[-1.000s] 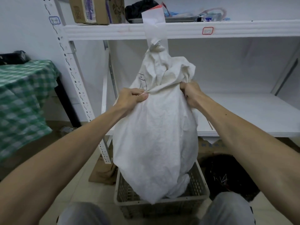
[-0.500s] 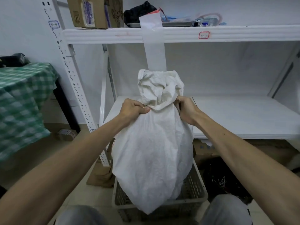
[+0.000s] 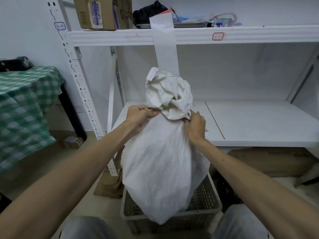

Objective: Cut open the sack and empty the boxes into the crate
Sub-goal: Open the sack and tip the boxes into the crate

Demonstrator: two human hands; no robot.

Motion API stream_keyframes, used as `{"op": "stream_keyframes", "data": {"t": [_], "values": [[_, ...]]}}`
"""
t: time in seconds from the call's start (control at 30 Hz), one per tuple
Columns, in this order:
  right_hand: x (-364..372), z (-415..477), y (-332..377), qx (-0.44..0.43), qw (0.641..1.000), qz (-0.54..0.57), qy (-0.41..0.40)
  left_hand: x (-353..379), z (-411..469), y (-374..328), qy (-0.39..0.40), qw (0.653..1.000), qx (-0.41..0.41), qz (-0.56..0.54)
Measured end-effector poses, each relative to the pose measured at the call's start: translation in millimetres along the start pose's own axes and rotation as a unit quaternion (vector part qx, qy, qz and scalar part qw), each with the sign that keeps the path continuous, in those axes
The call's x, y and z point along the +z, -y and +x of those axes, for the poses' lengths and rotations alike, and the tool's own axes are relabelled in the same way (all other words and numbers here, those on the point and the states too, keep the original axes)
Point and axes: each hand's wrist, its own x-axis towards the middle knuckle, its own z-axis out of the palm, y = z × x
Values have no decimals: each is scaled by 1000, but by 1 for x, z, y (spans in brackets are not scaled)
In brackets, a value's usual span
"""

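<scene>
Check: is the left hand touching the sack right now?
Touching. The head view shows the left hand with its fingers curled into the gathered neck of the white sack; no gap between them. The right hand grips the neck's other side.

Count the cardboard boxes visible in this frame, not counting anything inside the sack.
4 visible: one on the top shelf, left; a small one on the floor under the checked table; one beneath the lower shelf, right; one flattened piece left of the crate. More may be hidden.
</scene>
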Motion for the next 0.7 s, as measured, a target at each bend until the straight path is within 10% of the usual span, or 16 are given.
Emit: {"op": "stream_keyframes", "data": {"t": [0.17, 0.3, 0.5, 0.7], "values": [[-26, 25, 32, 70, 977, 191, -62, -53, 12, 2, 49, 987, -31, 151], [-44, 58, 50, 194, 858, 467, 94, -58, 26, 4, 106, 974, -90, 176], [-35, 63, 34, 248, 786, 539, 171, -31, 39, -14, 112, 931, 89, 336], [-30, 65, 48, 233, 808, 521, 147, -19, 37, -11, -102, 945, 165, 263]]}}
